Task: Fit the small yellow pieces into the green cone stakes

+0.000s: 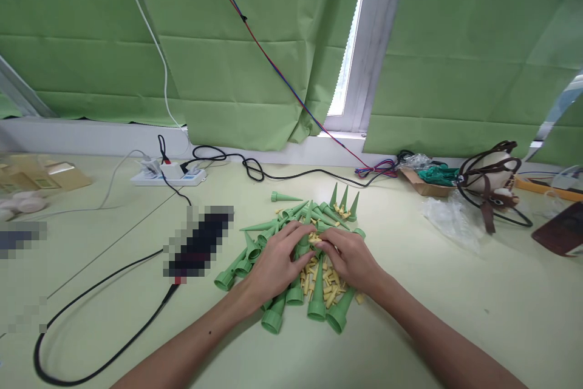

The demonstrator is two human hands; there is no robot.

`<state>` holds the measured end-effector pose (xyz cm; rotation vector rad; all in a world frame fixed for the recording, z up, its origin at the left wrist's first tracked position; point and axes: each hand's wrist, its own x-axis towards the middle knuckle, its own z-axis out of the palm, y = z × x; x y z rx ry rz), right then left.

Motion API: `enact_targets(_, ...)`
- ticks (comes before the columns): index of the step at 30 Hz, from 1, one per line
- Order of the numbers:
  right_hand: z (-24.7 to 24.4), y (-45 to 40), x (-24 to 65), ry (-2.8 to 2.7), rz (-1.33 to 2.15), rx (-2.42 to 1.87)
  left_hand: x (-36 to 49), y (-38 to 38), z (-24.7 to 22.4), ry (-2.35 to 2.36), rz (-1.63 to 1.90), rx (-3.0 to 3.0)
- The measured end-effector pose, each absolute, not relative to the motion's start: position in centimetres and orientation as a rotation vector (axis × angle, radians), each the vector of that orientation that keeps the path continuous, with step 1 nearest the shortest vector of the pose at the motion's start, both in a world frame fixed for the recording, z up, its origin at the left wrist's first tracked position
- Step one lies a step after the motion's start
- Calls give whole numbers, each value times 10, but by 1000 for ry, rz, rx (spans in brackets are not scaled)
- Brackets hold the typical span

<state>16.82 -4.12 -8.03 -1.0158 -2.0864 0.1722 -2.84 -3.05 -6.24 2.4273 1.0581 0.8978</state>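
Observation:
In the head view, my left hand (280,258) is closed around a green plastic cone (302,247), in the middle of a heap of similar cones. My right hand (348,255) pinches a small yellow plastic piece (314,237) at the top of that cone; the fingers partly hide both. Loose yellow pieces (334,286) lie under and between my hands. More green cones (316,301) point various ways around them. Behind my right hand stand three upright cones (344,198) with yellow pieces close by.
A dark pixelated object (200,243) with a black cable (113,358) lies to the left. A white power strip (170,176) sits at the back. On the right are a clear plastic bag (455,219), a cardboard box (426,184), a strapped bag (489,176) and a dark red object (559,229).

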Motion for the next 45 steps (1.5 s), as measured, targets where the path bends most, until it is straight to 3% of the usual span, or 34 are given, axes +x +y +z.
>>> enact_targets(45,-80,-42,166,-2038,183,-986,-28,-31,-61,1083,879,2401)
